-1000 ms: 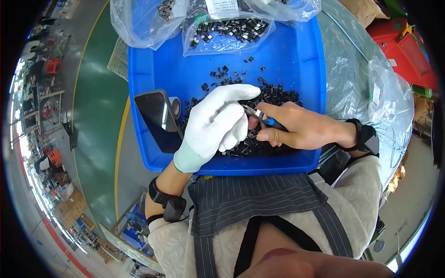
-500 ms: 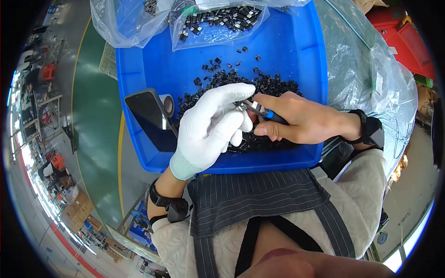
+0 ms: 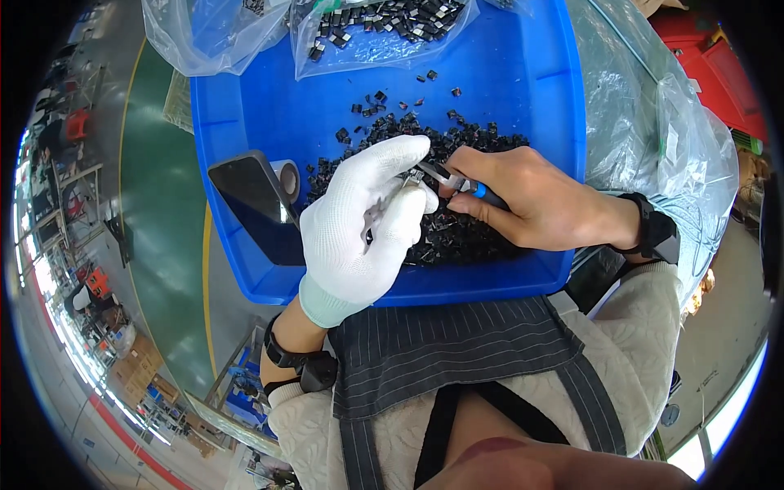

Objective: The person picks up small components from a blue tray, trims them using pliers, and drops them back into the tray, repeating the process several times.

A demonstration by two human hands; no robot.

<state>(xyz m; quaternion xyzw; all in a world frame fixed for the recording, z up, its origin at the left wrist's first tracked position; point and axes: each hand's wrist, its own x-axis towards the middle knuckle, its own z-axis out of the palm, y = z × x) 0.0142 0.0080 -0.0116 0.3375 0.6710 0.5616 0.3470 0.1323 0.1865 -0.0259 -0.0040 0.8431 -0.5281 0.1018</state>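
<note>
My left hand (image 3: 359, 216), in a white knit glove, pinches a small metal-and-black part (image 3: 415, 175) between thumb and forefinger. Bare, my right hand (image 3: 527, 196) is closed round small pliers or cutters (image 3: 482, 193) with blue-and-black handles. The tool's jaws meet the little part at my left fingertips; whether they bite on it I cannot tell. Below both hands lies a heap of small black pieces (image 3: 465, 237) in a blue plastic tray (image 3: 278, 106).
A smartphone (image 3: 253, 204) leans at the tray's left side beside a roll of tape (image 3: 286, 178). Clear bags, one holding black parts with metal ends (image 3: 392, 20), lie over the far edge. Plastic sheeting (image 3: 621, 106) covers the right side; a red bin (image 3: 702, 73) stands beyond.
My left hand has shifted slightly left and its fingers have turned. The pliers have moved a little, and my right fingers have closed further round their handles.
</note>
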